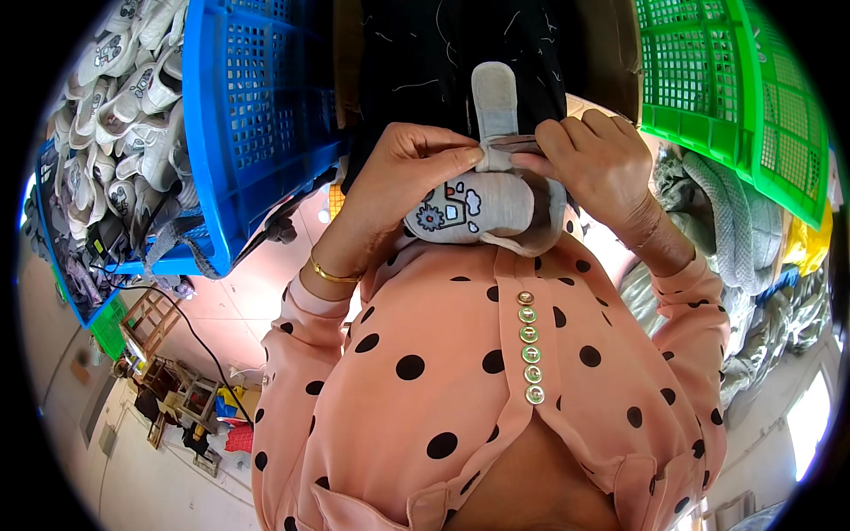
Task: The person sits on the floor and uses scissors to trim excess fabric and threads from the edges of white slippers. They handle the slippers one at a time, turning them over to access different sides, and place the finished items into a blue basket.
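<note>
A small light-grey child's shoe (506, 202) with a stitched cartoon vehicle and cloud pattern lies against my front. Its pale strap (494, 96) stretches away over my dark lap. My left hand (390, 177) pinches the strap near its base between thumb and fingers. In my right hand (595, 159) is a slim metal tool (513, 144) that looks like thread snips, its tip at the strap's edge close to my left fingertips. My right fingers cover most of the tool, so whether its blades are apart is hidden.
At the left stands a blue plastic crate (257, 97), with a heap of similar small shoes (133, 115) beyond its wall. A green crate (699, 71) is at the right, above grey fabric pieces (726, 221). Loose white threads lie on my dark trousers (412, 53).
</note>
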Demonstrator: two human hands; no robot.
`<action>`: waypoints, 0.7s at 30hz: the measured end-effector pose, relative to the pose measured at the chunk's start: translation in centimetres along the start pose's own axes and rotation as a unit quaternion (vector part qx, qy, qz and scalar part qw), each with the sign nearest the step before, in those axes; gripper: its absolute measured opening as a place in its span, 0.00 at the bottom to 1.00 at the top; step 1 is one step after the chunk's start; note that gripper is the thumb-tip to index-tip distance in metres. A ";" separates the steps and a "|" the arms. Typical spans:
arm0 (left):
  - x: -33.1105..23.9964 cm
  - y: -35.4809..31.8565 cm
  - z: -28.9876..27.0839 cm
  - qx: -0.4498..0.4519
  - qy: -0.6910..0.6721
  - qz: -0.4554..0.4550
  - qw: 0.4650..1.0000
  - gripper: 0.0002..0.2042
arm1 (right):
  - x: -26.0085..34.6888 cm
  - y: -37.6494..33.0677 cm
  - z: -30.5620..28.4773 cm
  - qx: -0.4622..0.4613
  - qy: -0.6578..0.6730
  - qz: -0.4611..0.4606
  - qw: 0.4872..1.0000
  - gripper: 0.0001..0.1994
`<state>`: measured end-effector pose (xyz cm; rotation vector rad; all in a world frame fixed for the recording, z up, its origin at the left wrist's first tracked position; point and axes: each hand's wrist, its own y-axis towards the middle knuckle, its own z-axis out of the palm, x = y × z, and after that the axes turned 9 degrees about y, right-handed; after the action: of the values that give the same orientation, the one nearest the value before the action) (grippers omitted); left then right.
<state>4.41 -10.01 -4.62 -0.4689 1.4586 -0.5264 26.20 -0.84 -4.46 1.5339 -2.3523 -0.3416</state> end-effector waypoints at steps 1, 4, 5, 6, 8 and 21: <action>0.0 0.0 0.0 0.000 -0.003 -0.002 1.000 0.10 | 0.1 0.0 0.0 0.000 -0.001 0.001 1.000 0.17; 0.1 0.0 0.1 -0.004 0.002 0.004 1.000 0.10 | 0.1 0.0 0.1 -0.004 0.002 0.002 1.000 0.17; 0.2 0.0 0.1 -0.006 0.006 0.007 1.000 0.10 | 0.1 0.0 0.1 -0.006 0.004 0.002 1.000 0.17; 0.1 0.0 0.1 -0.006 0.005 0.006 1.000 0.10 | 0.1 0.0 0.1 -0.002 0.005 0.002 1.000 0.17; 0.0 0.0 0.1 -0.006 0.004 0.003 1.000 0.10 | 0.0 0.0 0.1 0.004 0.007 0.001 1.000 0.18; 0.3 0.0 0.0 0.008 0.007 0.018 1.000 0.10 | 0.4 0.2 -0.4 0.048 0.046 0.031 0.997 0.18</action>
<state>4.38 -10.24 -4.85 -0.4254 1.4732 -0.5142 26.02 -1.17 -3.96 1.4802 -2.3704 -0.1427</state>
